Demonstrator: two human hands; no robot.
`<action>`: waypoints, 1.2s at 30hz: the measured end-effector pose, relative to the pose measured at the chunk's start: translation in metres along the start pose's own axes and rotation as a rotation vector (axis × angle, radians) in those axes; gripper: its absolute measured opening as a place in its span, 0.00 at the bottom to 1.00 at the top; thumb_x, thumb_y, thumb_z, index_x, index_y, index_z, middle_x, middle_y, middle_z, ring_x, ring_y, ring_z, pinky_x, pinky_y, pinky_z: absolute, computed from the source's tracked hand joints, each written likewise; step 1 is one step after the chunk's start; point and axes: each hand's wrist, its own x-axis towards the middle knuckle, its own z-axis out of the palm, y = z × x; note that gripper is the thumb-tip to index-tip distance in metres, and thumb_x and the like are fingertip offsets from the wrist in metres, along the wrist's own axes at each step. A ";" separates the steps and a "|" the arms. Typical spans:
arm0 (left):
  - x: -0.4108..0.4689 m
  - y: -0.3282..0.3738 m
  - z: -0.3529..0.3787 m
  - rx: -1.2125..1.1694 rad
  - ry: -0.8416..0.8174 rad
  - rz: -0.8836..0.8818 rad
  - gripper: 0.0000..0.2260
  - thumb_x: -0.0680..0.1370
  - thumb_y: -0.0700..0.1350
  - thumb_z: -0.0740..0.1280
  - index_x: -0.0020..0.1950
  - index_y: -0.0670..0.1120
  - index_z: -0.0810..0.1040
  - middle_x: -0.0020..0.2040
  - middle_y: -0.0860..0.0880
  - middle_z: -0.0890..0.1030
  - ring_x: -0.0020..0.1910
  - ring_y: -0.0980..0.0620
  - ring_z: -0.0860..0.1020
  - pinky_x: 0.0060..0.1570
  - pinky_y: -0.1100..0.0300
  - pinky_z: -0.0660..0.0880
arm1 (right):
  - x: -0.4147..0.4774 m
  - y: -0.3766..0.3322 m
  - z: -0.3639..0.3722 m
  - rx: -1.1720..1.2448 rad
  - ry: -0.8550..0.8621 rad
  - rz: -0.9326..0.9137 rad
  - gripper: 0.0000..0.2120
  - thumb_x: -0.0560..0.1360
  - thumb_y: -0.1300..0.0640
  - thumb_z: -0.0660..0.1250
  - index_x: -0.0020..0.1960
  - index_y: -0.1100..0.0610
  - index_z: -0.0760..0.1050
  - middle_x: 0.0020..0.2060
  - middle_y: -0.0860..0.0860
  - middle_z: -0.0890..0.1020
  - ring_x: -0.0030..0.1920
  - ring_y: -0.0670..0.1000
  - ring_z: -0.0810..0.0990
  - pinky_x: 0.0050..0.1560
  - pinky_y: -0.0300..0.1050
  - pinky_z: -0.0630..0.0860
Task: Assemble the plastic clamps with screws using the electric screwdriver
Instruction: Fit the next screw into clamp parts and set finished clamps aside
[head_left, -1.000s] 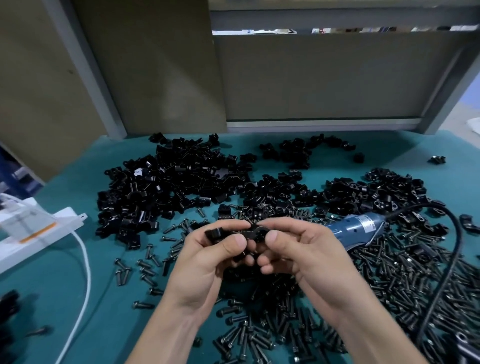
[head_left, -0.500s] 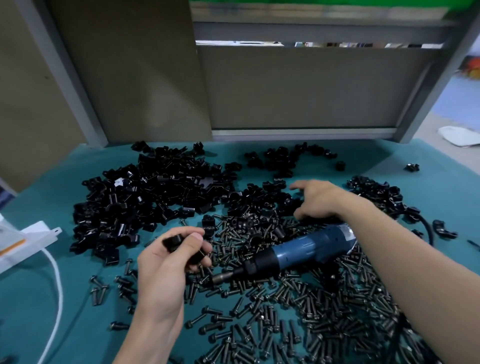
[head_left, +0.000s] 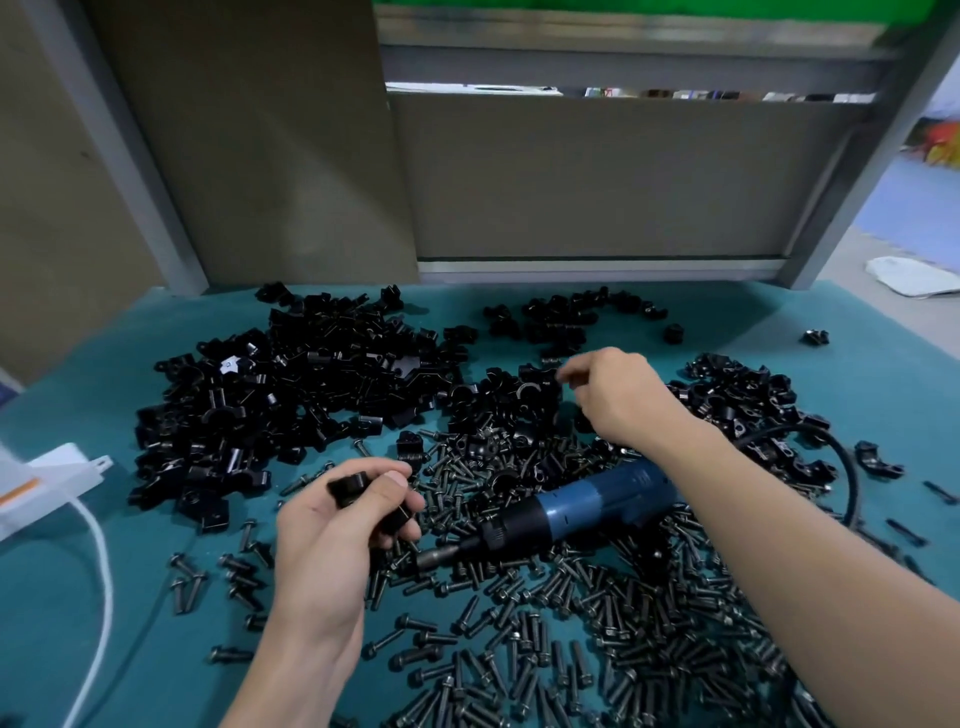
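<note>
Head view: left hand (head_left: 332, 540) pinches black plastic clamp half (head_left: 349, 487); right hand (head_left: 608, 395) curls over black clamp pile (head_left: 493, 402) beyond that grip, hold unclear. Blue electric screwdriver (head_left: 587, 504) idle beside grip. Step looks like fetching the mate; next needs one of the black steel screws (head_left: 524, 639).

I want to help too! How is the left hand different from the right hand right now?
The left hand grips a black plastic clamp piece; whether the right hand holds anything is too blurred to tell. The left hand is near the tip of the blue electric screwdriver; the right hand reaches farther, over the heap of black plastic clamps. Both are bare.
</note>
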 end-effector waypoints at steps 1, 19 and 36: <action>-0.001 0.000 0.000 0.001 -0.004 -0.001 0.10 0.79 0.36 0.69 0.43 0.48 0.87 0.39 0.40 0.85 0.34 0.47 0.80 0.45 0.46 0.74 | -0.001 -0.003 0.001 0.018 -0.067 -0.009 0.22 0.80 0.67 0.63 0.69 0.48 0.77 0.56 0.54 0.85 0.44 0.56 0.84 0.38 0.48 0.80; -0.001 -0.003 0.002 0.004 -0.039 0.025 0.09 0.79 0.36 0.71 0.44 0.48 0.87 0.39 0.40 0.85 0.33 0.47 0.80 0.44 0.50 0.77 | -0.030 -0.028 -0.009 0.698 -0.006 0.071 0.09 0.84 0.58 0.63 0.50 0.61 0.79 0.42 0.57 0.84 0.38 0.53 0.83 0.38 0.47 0.81; -0.012 0.003 0.004 -0.041 -0.438 0.083 0.15 0.64 0.48 0.77 0.50 0.48 0.89 0.41 0.44 0.86 0.36 0.48 0.82 0.34 0.57 0.79 | -0.156 -0.077 0.023 1.577 -0.155 0.071 0.11 0.66 0.60 0.75 0.48 0.58 0.88 0.36 0.61 0.85 0.30 0.50 0.82 0.33 0.39 0.80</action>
